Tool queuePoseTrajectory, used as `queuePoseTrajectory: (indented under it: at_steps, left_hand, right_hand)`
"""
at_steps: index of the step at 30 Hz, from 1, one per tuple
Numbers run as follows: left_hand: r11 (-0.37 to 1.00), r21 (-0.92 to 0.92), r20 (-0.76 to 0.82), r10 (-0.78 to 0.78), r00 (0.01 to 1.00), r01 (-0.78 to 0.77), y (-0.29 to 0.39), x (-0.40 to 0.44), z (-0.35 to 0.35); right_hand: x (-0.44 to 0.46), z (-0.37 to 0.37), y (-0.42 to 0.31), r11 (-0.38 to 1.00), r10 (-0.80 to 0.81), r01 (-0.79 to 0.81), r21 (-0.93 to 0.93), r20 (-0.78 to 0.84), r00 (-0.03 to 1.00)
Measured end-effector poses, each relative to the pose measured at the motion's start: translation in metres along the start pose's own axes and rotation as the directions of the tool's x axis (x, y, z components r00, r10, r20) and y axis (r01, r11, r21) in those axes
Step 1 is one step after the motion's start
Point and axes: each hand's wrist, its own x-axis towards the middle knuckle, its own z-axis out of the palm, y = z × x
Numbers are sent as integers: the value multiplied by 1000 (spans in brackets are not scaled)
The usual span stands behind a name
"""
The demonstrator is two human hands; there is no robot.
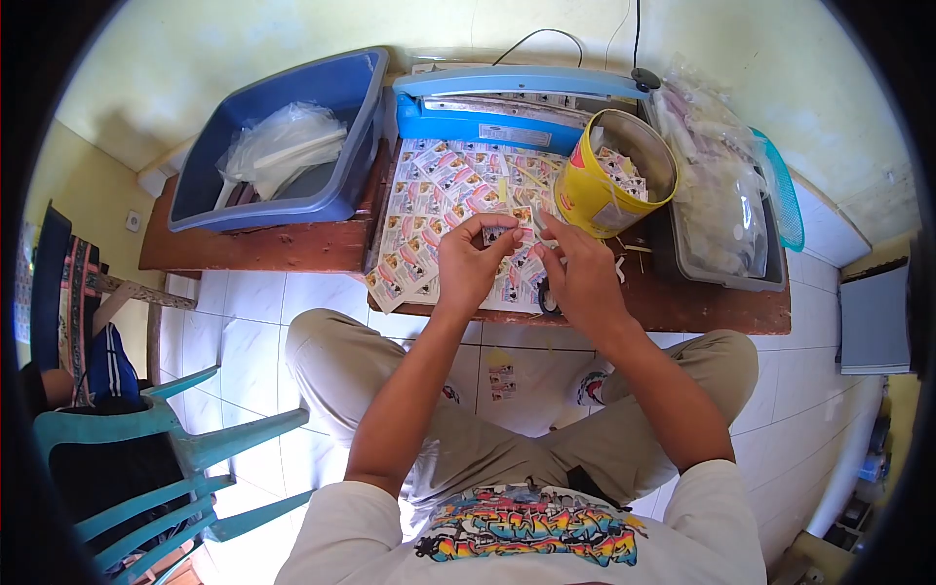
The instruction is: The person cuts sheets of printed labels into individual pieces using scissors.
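Note:
My left hand (473, 258) is closed in a pinch on a small printed label (525, 216), thumb and forefinger at its edge. Just to the right, my right hand (583, 283) has its thumb and forefinger apart, close to the label, and I see nothing clearly held between them. Beneath both hands lie many printed label sheets (419, 239), spread over the wooden table (322, 239). A black loop (548, 297), perhaps a scissor handle, shows partly under my right hand. Past that hand stands a yellow tin (597, 195), tilted in view, with cut labels inside.
A blue heat sealer (439, 122) spans the table's back. On the left sits a blue tub (331, 200) with clear plastic bags; on the right, a grey tray (717, 278) is heaped with plastic packs. A green chair (205, 448) stands at lower left, near part of another person (58, 385).

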Motion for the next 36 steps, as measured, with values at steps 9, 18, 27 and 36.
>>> queuePoseTrajectory:
  at_steps: [9, 18, 27, 36]
  left_hand:
    - [1000, -8, 111, 12, 994, -11, -2, -3, -1]
    - [1000, -12, 76, -4, 997, 5, 4, -3, -2]
    - [1000, 29, 81, 3, 997, -6, 1, -4, 6]
    - [1000, 3, 15, 9, 1000, -9, -7, 0, 3]
  right_hand:
    - [11, 1, -5, 964, 92, -66, 257, -91, 992]
    - [12, 0, -1, 932, 198, -178, 317, -35, 980]
    - [8, -3, 2, 901, 238, -209, 381, -29, 971]
    - [-13, -11, 20, 996, 93, -94, 10, 50, 994]
